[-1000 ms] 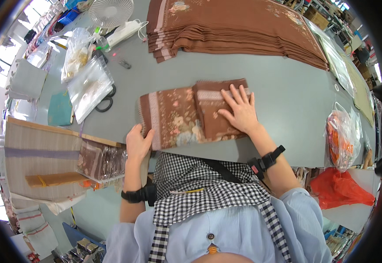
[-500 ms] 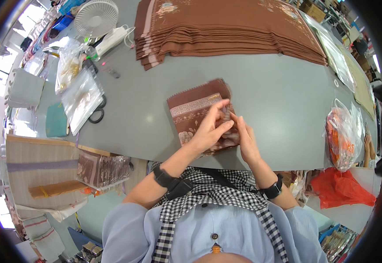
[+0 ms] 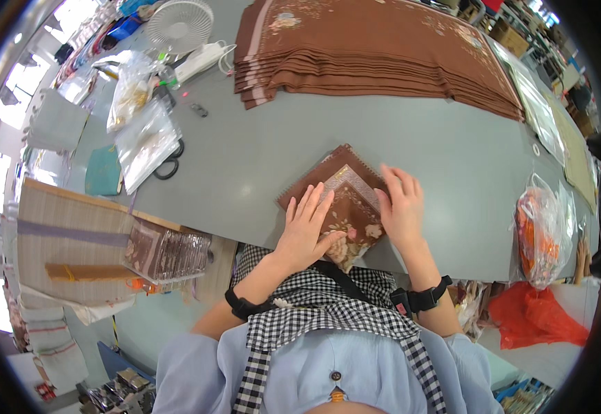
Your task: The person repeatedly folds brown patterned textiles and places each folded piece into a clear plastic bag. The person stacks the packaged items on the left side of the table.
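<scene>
A folded brown floral cloth (image 3: 355, 231) lies near the table's front edge, turned like a diamond. It has a pale patterned border, pink and cream flowers and a fine toothed edging. My left hand (image 3: 302, 228) rests flat on its left side with the fingers stretched out. Beside its right edge is my right hand (image 3: 404, 210), with thumb and fingers apart and nothing between them; the thumb is close to the cloth. The cloth's near corner reaches the front edge of the table.
A stack of brown cloths (image 3: 376, 58) covers the far side. To the left are clear plastic bags (image 3: 150, 141), black-handled scissors (image 3: 169, 168), a power strip (image 3: 200, 63) and a white fan (image 3: 179, 27). Wrapped cloths (image 3: 166, 250) sit in a wooden holder; a bag of orange items (image 3: 540, 231) stands right.
The cloth has turned so its corners point away and toward me. My hands, close together over it before, are now apart, the left flattened on it and the right moved outward.
</scene>
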